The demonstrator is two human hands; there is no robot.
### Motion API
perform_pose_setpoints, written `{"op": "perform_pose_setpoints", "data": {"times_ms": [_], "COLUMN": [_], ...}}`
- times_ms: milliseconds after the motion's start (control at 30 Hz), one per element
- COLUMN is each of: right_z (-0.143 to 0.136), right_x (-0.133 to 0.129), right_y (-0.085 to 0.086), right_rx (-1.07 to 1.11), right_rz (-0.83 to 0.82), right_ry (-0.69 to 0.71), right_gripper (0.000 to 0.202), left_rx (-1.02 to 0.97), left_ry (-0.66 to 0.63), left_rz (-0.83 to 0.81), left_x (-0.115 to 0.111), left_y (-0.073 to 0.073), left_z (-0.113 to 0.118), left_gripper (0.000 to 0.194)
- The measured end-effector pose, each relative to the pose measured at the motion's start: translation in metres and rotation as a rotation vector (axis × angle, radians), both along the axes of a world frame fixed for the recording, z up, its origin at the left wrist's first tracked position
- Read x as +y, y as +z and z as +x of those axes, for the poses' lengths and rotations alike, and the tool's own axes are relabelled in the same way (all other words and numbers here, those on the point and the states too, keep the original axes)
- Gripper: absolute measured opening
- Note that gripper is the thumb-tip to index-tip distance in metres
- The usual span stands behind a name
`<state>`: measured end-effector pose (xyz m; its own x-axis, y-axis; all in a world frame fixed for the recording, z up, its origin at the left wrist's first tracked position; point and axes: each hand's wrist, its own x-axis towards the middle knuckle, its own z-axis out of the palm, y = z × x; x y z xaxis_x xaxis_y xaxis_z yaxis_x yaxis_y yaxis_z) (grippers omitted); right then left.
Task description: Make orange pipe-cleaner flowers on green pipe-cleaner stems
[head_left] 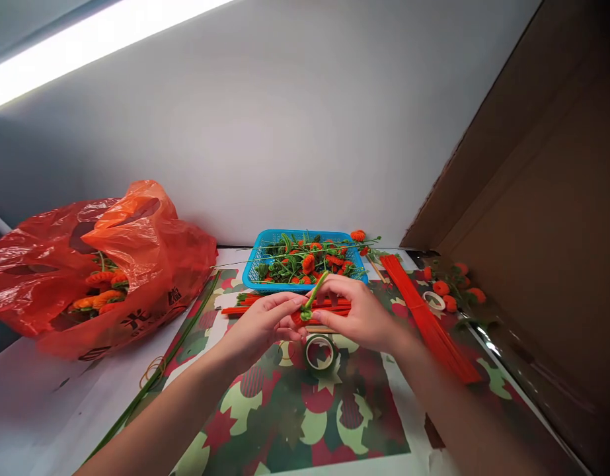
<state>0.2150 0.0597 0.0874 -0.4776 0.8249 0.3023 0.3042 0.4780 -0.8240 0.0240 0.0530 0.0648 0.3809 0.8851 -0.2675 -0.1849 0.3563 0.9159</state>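
Observation:
Between my hands is a small red-orange pipe-cleaner flower [305, 315] with a green base and a green stem sticking up and to the right. My left hand [269, 318] pinches the flower from the left, thumb and forefinger at its base. From the right, the fingers of my right hand [357, 312] close on the green stem and base. Just below the hands, a roll of green tape [320, 354] lies on the patterned sheet. Behind them is a bundle of red and green pipe cleaners [240, 309], partly hidden by my hands.
A blue basket [265, 287] of orange flowers and green pieces stands at the back. On the left sits a red plastic bag [151, 244] with flowers inside. Right lie a red pipe-cleaner bundle [428, 317], a white tape roll [434, 301] and orange flowers [441, 288]. A cardboard wall [542, 198] borders the right.

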Motion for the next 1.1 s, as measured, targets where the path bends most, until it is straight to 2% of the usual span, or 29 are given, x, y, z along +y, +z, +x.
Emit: {"op": "perform_pose_setpoints", "data": {"times_ms": [100, 233, 367, 533, 700, 800, 900, 1100], "right_z": [0.002, -0.001, -0.004, 0.0, 0.002, 0.001, -0.002, -0.011], "right_x": [0.003, 0.006, 0.005, 0.003, 0.002, 0.002, 0.0, -0.004], "right_y": [-0.001, -0.007, -0.01, -0.009, -0.009, -0.01, -0.012, -0.016], "right_rx": [0.019, 0.074, 0.059, -0.071, -0.191, -0.212, -0.214, -0.157], "right_rz": [-0.023, 0.006, 0.152, 0.37, 0.485, 0.502, 0.484, 0.352], "right_ry": [0.038, 0.073, 0.066, 0.013, 0.058, 0.058, -0.003, -0.142], "right_gripper": [0.006, 0.007, 0.01, 0.002, 0.013, 0.015, 0.015, 0.014], "left_rx": [-0.076, -0.078, -0.091, -0.119, -0.046, -0.023, -0.004, 0.053], "left_ry": [-0.047, -0.071, -0.064, -0.11, -0.166, -0.161, -0.132, -0.016], "left_rz": [-0.053, -0.081, -0.054, -0.034, -0.015, 0.005, 0.076, 0.277], "left_x": [0.001, 0.001, 0.002, 0.004, 0.003, 0.003, 0.002, -0.005], "left_y": [-0.002, -0.005, -0.005, -0.002, -0.004, -0.006, -0.005, 0.001], "left_z": [0.0, 0.001, -0.001, -0.007, -0.01, -0.01, -0.007, 0.002], "left_gripper": [0.023, 0.023, 0.023, 0.028, 0.03, 0.035, 0.031, 0.021]}}
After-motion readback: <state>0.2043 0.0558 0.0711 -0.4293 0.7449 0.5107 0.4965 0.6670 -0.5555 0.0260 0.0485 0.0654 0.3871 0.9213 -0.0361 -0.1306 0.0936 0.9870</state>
